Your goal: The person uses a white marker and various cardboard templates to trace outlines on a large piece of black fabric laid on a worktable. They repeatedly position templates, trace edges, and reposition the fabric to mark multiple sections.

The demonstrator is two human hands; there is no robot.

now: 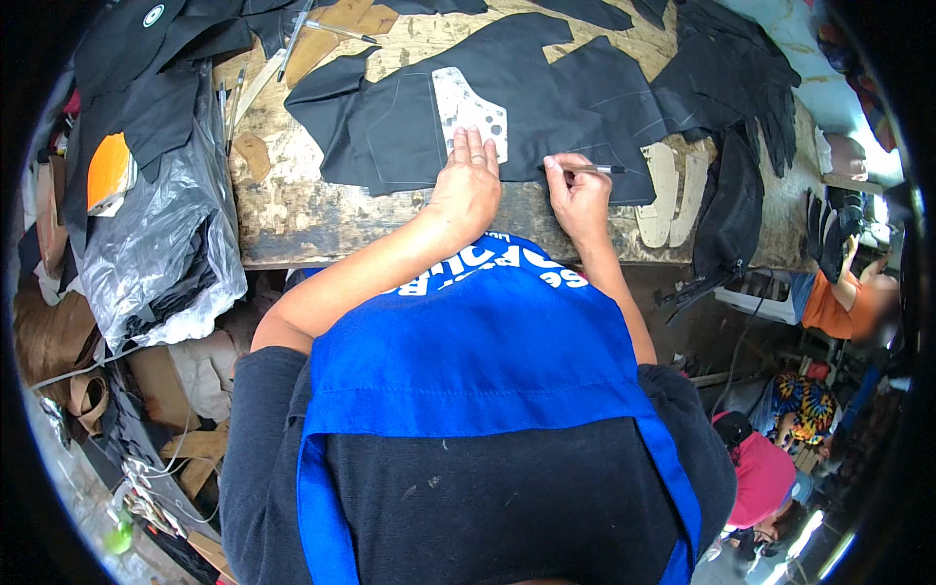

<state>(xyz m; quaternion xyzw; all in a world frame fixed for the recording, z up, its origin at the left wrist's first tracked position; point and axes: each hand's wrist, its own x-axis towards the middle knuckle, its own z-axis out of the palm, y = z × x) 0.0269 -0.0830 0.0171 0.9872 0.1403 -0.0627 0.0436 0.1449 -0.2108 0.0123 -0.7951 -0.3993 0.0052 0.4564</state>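
A sheet of black leather (575,97) lies spread on the worn wooden workbench (292,210). On it rests a pale grey pattern template (466,109) with round holes. My left hand (468,185) lies flat, fingers together, pressing the lower edge of the template onto the leather. My right hand (577,190) pinches a thin silver marking pen (597,170), held level just right of the template, its tip pointing right over the leather. Faint traced outlines show on the leather to the left of the template.
More black leather pieces (726,68) pile at the bench's far right, with pale sole-shaped templates (665,190) beside them. A clear plastic bag (161,244) of dark material hangs off the bench's left end. Tools (292,39) lie at the back. Other people (848,302) sit lower right.
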